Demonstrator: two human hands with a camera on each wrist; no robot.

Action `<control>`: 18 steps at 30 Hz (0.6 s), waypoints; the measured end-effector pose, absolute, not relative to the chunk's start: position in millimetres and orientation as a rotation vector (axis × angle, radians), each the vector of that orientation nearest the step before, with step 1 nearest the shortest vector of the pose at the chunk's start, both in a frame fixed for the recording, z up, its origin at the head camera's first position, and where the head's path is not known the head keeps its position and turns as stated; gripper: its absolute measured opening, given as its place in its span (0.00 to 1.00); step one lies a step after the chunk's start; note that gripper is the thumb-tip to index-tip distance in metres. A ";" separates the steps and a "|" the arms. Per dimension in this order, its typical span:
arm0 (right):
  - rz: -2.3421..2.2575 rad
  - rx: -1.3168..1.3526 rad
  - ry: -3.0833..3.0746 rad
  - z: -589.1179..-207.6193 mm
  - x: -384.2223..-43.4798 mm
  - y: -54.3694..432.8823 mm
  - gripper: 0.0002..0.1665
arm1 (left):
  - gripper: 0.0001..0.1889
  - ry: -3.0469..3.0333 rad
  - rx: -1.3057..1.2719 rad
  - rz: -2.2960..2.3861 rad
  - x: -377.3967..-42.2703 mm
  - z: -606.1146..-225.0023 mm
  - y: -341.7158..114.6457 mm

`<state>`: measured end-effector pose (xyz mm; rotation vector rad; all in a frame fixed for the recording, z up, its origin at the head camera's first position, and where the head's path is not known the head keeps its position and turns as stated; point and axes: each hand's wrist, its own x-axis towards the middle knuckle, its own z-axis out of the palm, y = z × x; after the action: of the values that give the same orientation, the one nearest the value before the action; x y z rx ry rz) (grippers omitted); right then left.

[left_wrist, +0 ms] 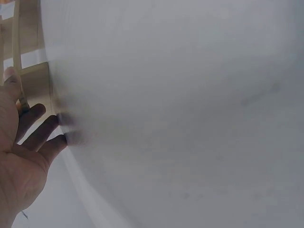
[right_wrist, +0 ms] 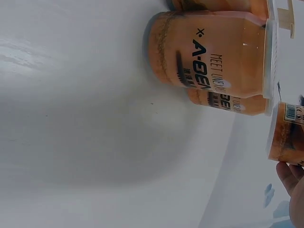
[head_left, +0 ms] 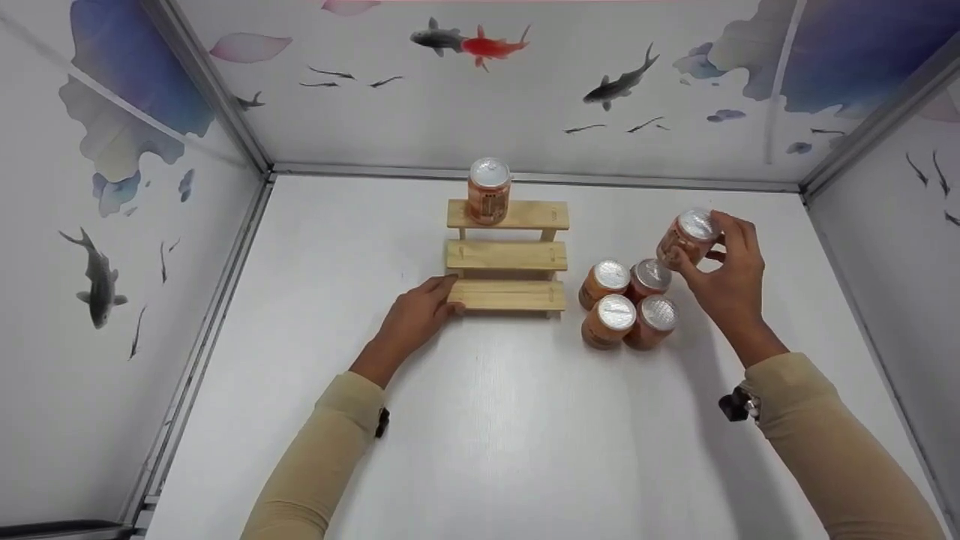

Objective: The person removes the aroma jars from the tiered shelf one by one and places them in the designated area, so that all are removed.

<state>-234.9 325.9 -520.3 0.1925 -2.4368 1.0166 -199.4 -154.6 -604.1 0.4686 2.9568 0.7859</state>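
Observation:
A small three-step wooden rack (head_left: 507, 256) stands at the middle of the white table. My left hand (head_left: 414, 313) holds the left end of its lowest step, and in the left wrist view the thumb (left_wrist: 12, 80) lies against the wood. One orange jar with a silvery lid (head_left: 489, 196) stands upright on the top step, left of centre. My right hand (head_left: 726, 276) grips a similar jar (head_left: 688, 234) between thumb and fingers, tilted and raised. Below and left of it, several more such jars (head_left: 608, 322) stand close together, right of the rack; their dark lettering shows in the right wrist view.
The white tabletop (head_left: 495, 435) spreads out in front of the rack. A back wall (head_left: 495, 112) with painted fish rises behind it, and side walls (head_left: 90, 360) enclose the left and right. Metal edging (head_left: 645, 183) runs along the back of the table.

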 end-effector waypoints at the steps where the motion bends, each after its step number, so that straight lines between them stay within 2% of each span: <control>1: 1.019 0.187 -2.435 -520.3 -234.5 327.1 0.43 | 0.37 2.957 0.472 0.785 -199.3 -604.1 -154.8; 18: 0.995 0.118 -2.457 -528.6 -225.5 344.9 0.43 | 0.38 2.953 0.465 0.806 -199.4 -604.7 -154.9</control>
<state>-225.5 344.9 -528.6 0.1179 -2.4566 0.9954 -199.4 -154.9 -604.7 0.4648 2.9526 0.8060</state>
